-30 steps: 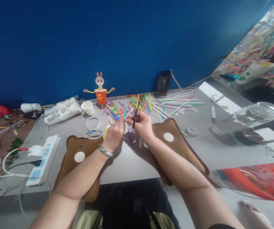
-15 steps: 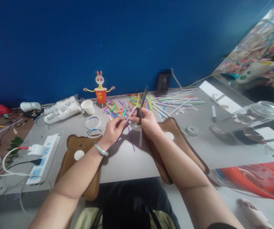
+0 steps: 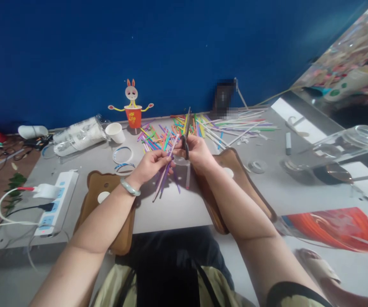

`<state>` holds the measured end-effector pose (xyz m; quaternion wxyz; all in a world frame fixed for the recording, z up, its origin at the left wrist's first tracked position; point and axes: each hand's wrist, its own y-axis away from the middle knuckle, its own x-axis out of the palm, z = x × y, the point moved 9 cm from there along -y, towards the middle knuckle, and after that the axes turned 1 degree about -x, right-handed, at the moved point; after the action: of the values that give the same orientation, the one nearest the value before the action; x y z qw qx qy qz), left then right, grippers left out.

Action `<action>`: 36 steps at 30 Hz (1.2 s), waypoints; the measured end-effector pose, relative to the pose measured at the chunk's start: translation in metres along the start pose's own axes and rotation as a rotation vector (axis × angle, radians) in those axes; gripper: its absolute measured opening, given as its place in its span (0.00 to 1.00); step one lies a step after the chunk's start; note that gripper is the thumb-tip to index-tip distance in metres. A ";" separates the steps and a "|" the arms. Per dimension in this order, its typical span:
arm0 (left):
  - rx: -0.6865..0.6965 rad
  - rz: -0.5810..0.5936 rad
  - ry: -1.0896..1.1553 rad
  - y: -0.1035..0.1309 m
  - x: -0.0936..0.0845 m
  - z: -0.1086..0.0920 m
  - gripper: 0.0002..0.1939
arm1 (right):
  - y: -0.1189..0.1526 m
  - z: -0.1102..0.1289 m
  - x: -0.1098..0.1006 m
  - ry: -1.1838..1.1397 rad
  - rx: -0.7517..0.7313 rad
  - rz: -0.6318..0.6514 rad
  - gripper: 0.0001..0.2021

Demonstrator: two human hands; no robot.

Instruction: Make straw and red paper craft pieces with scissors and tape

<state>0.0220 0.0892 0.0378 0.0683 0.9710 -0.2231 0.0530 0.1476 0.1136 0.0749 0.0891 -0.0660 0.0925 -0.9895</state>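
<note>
Closed around a few thin purple and pink straws (image 3: pixel 160 182), my left hand (image 3: pixel 152 168) is over the middle of the table. The straws slant down toward me from its fingers. My right hand (image 3: pixel 197 152) grips dark scissors (image 3: pixel 187 130) by the handles, blades pointing up and away. Its fingertips come close to the upper ends of the straws; whether they touch is hard to make out. Just beyond both hands lies a heap of short coloured straw pieces (image 3: pixel 158 137). A pale marker-like stick (image 3: pixel 188 179) lies below my right hand.
Behind stand a red cup (image 3: pixel 134 118) with a rabbit figure and a white paper cup (image 3: pixel 115 132). Bagged cups (image 3: pixel 79 137), tape rings (image 3: pixel 123 154) and a power strip (image 3: pixel 59 207) are at left. Brown pads (image 3: pixel 89 200) flank my hands. A clear jar (image 3: pixel 331 151) lies at right.
My left hand has shifted slightly down and left relative to the scissors, and more of the straws shows below it. The scissors now point more upright. The whole view has tilted a little.
</note>
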 end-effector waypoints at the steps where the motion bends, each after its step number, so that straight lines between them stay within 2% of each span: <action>1: -0.014 0.025 0.018 0.000 0.002 0.001 0.21 | 0.000 -0.001 0.001 -0.001 0.004 0.009 0.18; 3: -0.028 0.057 0.051 -0.001 0.005 0.004 0.21 | 0.000 -0.003 0.002 0.005 0.008 0.031 0.17; 6: -0.010 0.042 0.066 -0.003 0.004 0.007 0.22 | -0.003 -0.007 0.003 0.019 0.004 0.042 0.17; 13: 0.102 -0.095 0.001 -0.003 -0.001 0.004 0.21 | -0.004 -0.012 0.002 0.022 0.015 0.031 0.19; 21: 0.104 -0.201 -0.015 -0.003 -0.006 0.004 0.19 | -0.005 -0.012 -0.002 0.068 0.007 -0.002 0.16; 28: 0.166 -0.293 -0.091 0.000 -0.009 0.004 0.19 | -0.004 -0.012 -0.001 0.068 0.000 -0.038 0.17; 31: 0.175 -0.275 -0.107 -0.001 -0.009 0.003 0.19 | -0.004 -0.014 -0.001 0.067 0.017 -0.034 0.17; 36: 0.138 -0.171 -0.026 -0.003 -0.004 0.003 0.20 | -0.005 -0.010 -0.002 0.088 -0.032 0.002 0.17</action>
<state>0.0197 0.0927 0.0336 0.0026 0.9894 -0.1362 0.0496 0.1476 0.1209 0.0662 0.0848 -0.0237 0.1120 -0.9898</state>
